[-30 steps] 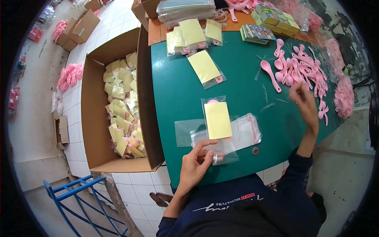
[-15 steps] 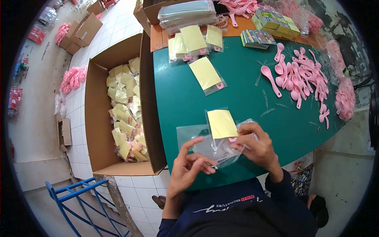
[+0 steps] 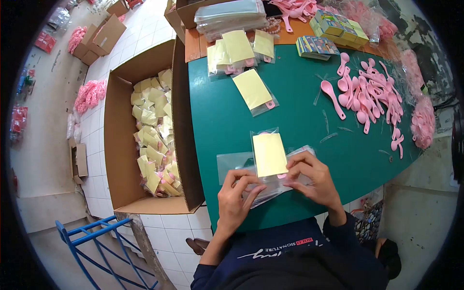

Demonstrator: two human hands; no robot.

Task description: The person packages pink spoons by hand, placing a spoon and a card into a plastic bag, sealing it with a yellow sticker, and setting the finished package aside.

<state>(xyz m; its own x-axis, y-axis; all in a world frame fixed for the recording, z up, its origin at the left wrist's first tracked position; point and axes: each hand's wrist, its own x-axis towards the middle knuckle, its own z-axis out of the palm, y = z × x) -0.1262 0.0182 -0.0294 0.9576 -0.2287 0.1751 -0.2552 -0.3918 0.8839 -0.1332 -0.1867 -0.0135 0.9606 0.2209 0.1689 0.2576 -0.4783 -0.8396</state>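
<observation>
A clear plastic bag with a yellow card (image 3: 269,154) and a bit of pink spoon showing at its lower edge lies in front of me, over flat clear bags (image 3: 234,164). My right hand (image 3: 316,180) is closed, thumb and fingers pinching the bag's lower right corner. On the other side, my left hand (image 3: 236,197) is closed too, its fingertips pinching the clear plastic at the bag's lower left. Farther off lies another packed bag with a yellow card (image 3: 252,90). The plastic held at the fingertips is partly hidden.
Loose pink spoons (image 3: 367,94) lie in a heap at the right. Small printed booklets (image 3: 316,47) and more packed bags (image 3: 238,47) sit toward the back. Left of the green table (image 3: 217,118), a large carton (image 3: 121,159) holds many packed bags. A blue metal frame (image 3: 99,229) stands lower left.
My left hand has moved up to the bag, its spread fingers closing on the plastic. The bag with the yellow card has turned straighter and shifted slightly down; the loose clear flap is now flattened.
</observation>
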